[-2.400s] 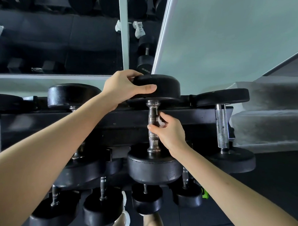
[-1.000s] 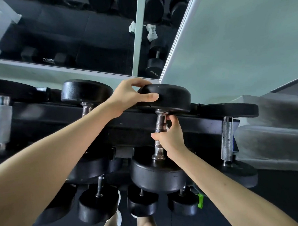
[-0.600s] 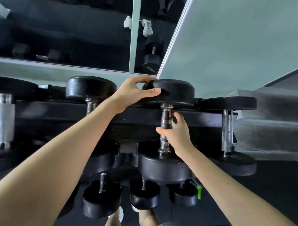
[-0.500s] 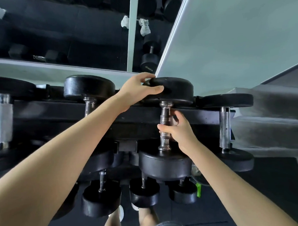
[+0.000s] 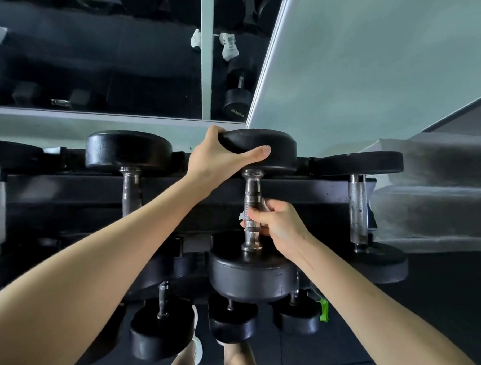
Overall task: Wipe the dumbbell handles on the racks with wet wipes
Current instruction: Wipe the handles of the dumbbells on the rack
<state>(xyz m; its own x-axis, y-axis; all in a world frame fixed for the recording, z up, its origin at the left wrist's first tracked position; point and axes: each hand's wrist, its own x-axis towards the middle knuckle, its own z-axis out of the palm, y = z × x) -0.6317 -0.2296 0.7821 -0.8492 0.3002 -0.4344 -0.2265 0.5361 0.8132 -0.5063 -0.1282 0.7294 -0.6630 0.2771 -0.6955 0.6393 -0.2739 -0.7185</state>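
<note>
A black round-headed dumbbell lies on the top tier of the black rack (image 5: 317, 190), its chrome handle (image 5: 251, 190) pointing toward me. My left hand (image 5: 219, 158) grips the far head (image 5: 276, 145) of this dumbbell, thumb across its side. My right hand (image 5: 277, 225) is curled round the lower half of the handle with a white wet wipe (image 5: 242, 216) pressed against the metal; only small bits of the wipe show between the fingers. The near head (image 5: 251, 273) sits just below my right hand.
More dumbbells lie on the top tier: one to the left (image 5: 130, 170), one to the right (image 5: 357, 204). Smaller dumbbells (image 5: 163, 329) fill the lower tier. A mirror (image 5: 118, 55) runs behind the rack, a pale wall (image 5: 379, 52) at right. My feet (image 5: 214, 357) stand on dark floor.
My right hand has slid down the handle from near the far head toward the near head, still wrapped round the wipe. My left hand has stayed on the far head.
</note>
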